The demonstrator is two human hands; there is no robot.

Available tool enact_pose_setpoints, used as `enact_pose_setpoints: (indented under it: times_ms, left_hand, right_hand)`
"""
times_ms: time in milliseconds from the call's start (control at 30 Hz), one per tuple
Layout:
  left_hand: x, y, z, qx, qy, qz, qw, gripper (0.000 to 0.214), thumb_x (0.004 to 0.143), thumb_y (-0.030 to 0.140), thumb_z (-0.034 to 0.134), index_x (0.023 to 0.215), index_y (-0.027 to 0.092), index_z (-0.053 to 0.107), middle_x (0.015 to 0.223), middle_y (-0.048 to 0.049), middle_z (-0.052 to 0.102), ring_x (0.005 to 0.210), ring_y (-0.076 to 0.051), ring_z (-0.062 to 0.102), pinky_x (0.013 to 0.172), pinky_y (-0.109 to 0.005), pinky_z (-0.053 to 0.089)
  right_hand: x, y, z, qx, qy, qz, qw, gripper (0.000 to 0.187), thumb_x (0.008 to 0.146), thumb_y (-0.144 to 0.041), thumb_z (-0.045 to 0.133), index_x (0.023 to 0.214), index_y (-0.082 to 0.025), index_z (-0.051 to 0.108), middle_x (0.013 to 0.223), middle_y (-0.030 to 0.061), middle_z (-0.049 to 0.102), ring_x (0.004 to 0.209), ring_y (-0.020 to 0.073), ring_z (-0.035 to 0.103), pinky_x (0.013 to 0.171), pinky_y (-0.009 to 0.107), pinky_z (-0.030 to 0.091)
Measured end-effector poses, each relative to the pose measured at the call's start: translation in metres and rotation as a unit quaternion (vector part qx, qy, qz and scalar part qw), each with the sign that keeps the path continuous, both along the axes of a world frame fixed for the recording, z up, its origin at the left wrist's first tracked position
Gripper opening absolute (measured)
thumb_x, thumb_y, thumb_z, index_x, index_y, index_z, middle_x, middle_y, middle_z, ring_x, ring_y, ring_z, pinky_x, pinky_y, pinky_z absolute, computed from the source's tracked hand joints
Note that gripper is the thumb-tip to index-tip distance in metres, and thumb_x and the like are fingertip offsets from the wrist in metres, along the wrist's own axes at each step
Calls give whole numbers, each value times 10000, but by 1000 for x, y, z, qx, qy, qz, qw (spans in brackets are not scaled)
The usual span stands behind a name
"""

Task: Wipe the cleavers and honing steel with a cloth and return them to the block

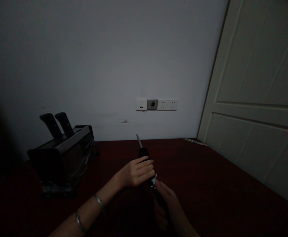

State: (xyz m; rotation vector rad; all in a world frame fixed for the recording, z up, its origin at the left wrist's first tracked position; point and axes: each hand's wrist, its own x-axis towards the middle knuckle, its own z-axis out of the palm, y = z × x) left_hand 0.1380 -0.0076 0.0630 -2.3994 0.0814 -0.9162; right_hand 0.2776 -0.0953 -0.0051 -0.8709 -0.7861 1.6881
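My left hand (138, 171) is wrapped around the middle of a black handled tool (144, 154), perhaps a screwdriver, whose thin metal shaft points away toward the wall. My right hand (169, 201) is closed on the tool's near end, just below a small pale band on it. Both hands hover over the dark red floor (208, 184). Two thin bracelets circle my left forearm (89, 212). The room is dim, so fine detail of the tool is hard to make out.
A black box-like device (62, 158) with two upright black handles and loose cables sits at the left. A row of wall sockets (156, 104) is on the pale wall ahead. A cream panelled door (254, 108) runs along the right.
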Motion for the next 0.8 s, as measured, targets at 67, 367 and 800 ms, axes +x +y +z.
enact_pose_setpoints:
  times_ms: [67,367,800]
  left_hand:
    - [-5,6,1,-3,4,6,1000,159,870,100,438,936,104,582,909,-102,681,1090,-197,545,972,-384,423]
    - [-43,42,12,-4,-20,69,997,201,868,83,441,1037,89,549,983,-136,659,1155,-235,487,948,-468,430]
    - [-87,60,43,-113,-258,234,931,235,875,197,438,1046,152,592,987,-96,655,965,-187,607,841,-364,502]
  right_hand:
    - [-1,-3,0,-3,-3,1,1000,551,558,-681,622,786,-199,484,345,-115,342,251,65,333,280,172,257]
    - [-9,-14,-2,-35,-12,-5,999,573,562,-619,671,916,-193,526,367,-107,382,274,56,341,277,159,234]
    - [9,-30,-17,81,-21,12,996,514,496,-353,817,945,-213,609,731,46,611,688,169,592,561,231,471]
